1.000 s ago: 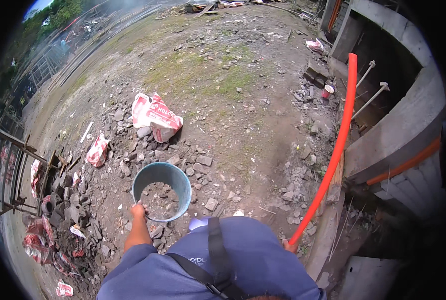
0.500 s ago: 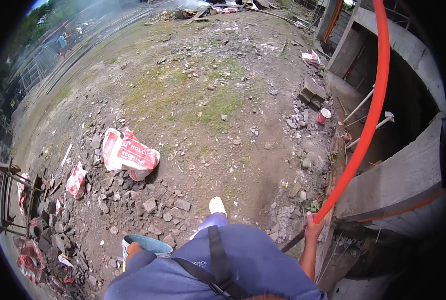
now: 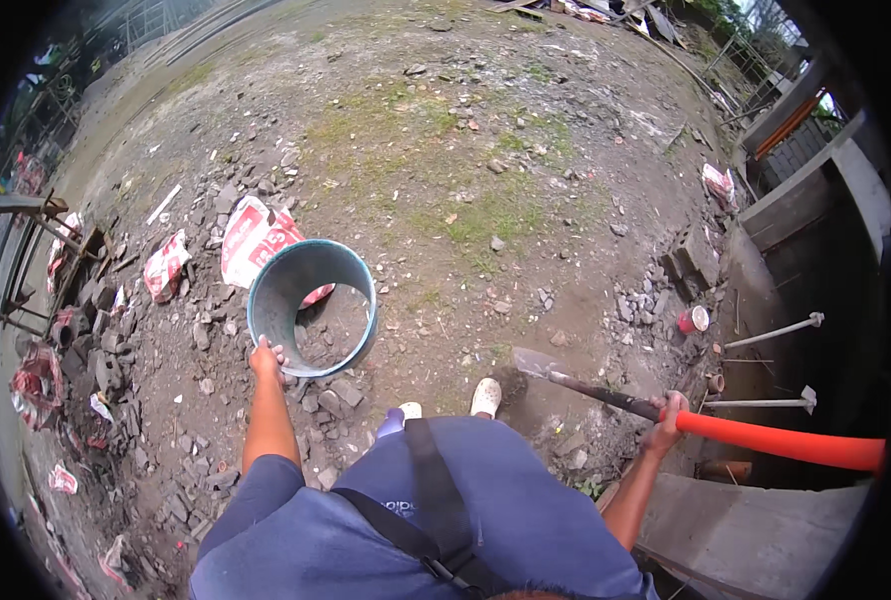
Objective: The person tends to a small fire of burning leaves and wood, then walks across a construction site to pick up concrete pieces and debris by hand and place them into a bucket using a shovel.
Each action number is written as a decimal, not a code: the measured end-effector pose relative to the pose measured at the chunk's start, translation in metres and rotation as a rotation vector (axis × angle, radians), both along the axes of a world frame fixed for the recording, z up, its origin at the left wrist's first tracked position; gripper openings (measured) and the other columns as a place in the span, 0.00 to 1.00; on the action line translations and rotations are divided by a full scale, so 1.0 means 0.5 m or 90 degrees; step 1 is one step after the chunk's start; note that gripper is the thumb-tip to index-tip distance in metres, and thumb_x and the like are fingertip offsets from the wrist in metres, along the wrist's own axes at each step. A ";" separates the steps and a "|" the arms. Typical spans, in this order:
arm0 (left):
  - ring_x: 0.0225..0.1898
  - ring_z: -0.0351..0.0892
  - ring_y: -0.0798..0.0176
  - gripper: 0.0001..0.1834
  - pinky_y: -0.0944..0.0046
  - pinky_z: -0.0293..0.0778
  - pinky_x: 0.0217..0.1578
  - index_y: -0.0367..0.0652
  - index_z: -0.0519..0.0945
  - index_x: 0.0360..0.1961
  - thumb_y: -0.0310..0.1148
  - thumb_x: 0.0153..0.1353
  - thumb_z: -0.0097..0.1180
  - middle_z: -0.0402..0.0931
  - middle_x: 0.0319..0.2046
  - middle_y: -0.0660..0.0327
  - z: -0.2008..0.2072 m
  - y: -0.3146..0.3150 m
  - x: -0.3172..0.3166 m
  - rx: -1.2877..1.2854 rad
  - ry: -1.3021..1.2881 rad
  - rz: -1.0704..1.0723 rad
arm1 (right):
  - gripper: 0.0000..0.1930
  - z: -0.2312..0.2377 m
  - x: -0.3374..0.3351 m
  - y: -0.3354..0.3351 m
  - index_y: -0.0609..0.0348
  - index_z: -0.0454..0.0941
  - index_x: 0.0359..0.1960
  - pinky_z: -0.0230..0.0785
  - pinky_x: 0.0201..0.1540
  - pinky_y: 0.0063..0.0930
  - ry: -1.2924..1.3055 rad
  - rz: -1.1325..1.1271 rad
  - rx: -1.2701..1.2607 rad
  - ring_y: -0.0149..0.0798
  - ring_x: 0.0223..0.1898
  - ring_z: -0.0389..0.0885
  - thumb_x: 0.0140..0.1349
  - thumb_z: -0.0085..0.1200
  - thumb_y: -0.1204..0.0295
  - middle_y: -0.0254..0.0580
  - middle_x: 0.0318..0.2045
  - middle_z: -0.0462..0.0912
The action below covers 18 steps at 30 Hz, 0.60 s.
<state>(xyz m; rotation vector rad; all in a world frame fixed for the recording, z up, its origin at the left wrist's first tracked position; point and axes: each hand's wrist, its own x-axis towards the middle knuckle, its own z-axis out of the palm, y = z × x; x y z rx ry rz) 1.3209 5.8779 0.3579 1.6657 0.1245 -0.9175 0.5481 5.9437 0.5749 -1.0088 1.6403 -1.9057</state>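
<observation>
My left hand (image 3: 268,362) grips the near-left rim of a teal bucket (image 3: 286,285). The bucket seems to have no bottom: gravel and part of a sack show through it. In my right hand (image 3: 669,422) is a shovel (image 3: 606,392), held where its dark shaft meets the thick orange-red handle (image 3: 776,441). Its handle stretches to the right, and the flat metal blade (image 3: 538,363) points left, low over the dirt in front of my right shoe (image 3: 486,398). Whether the blade touches the ground, I cannot tell.
Red-and-white sacks (image 3: 249,240) lie beyond the bucket and to the left among broken stones (image 3: 116,370). On the right, a concrete structure (image 3: 756,520) borders a dark pit with metal props (image 3: 771,331). A small red can (image 3: 694,320) and concrete blocks (image 3: 694,262) stand along its edge.
My left hand has brought the bucket up and forward from beside my body. The shovel has swung from steep to nearly level, its blade now showing ahead of me. My view has turned left.
</observation>
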 end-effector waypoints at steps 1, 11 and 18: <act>0.17 0.64 0.69 0.17 0.63 0.68 0.20 0.46 0.71 0.42 0.50 0.70 0.49 0.74 0.25 0.60 -0.007 0.012 0.034 -0.003 -0.013 0.016 | 0.12 -0.017 -0.004 -0.047 0.61 0.75 0.39 0.71 0.41 0.31 -0.043 0.048 -0.003 0.31 0.30 0.73 0.68 0.53 0.63 0.33 0.25 0.73; 0.27 0.80 0.57 0.19 0.57 0.77 0.30 0.36 0.79 0.40 0.45 0.70 0.49 0.79 0.28 0.53 -0.023 0.459 -0.139 0.193 -0.155 0.431 | 0.08 -0.180 -0.145 -0.493 0.59 0.71 0.36 0.73 0.41 0.35 -0.056 0.142 0.058 0.33 0.29 0.74 0.66 0.56 0.69 0.36 0.25 0.74; 0.31 0.79 0.56 0.19 0.53 0.76 0.36 0.35 0.76 0.45 0.43 0.70 0.47 0.78 0.33 0.53 -0.011 0.599 -0.337 0.320 -0.019 0.602 | 0.18 -0.088 -0.113 -0.715 0.64 0.67 0.49 0.72 0.43 0.32 -0.034 0.167 0.003 0.35 0.35 0.76 0.66 0.56 0.66 0.40 0.35 0.76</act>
